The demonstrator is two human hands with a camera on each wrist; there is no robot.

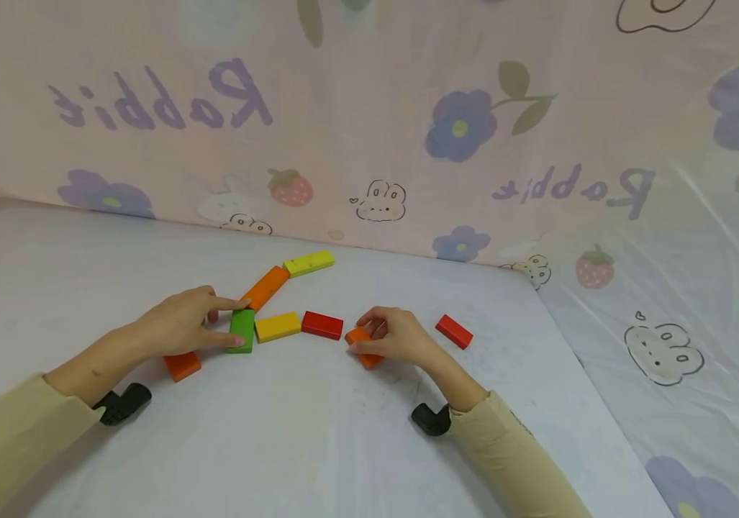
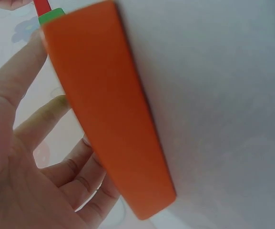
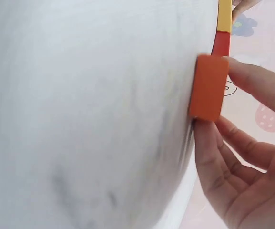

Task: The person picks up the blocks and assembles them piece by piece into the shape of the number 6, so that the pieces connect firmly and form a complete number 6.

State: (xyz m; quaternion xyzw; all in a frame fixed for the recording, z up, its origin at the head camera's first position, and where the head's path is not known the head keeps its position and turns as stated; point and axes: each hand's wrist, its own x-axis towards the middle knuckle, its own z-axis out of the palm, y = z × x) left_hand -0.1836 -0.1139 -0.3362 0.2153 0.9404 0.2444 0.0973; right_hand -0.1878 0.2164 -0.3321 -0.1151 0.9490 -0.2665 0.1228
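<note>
My left hand (image 1: 178, 324) spans a green block (image 1: 242, 329), its thumb at the near end and its index finger at the far end. In the left wrist view a nearby orange block (image 2: 104, 109) covers much of that grip. Between thumb and fingers, my right hand (image 1: 400, 337) pinches another orange block (image 1: 368, 360), which stands just right of a dark red block (image 1: 322, 325). A yellow-orange block (image 1: 278, 327) lies between the green and dark red ones. Beyond the green block, an orange block (image 1: 265, 288) slants up to a yellow block (image 1: 309, 263).
A separate red block (image 1: 454, 332) lies to the right of my right hand. The white table (image 1: 246, 446) ends at a printed curtain (image 1: 356, 129) along the back and right. Black wrist devices (image 1: 124, 404) show below both sleeves.
</note>
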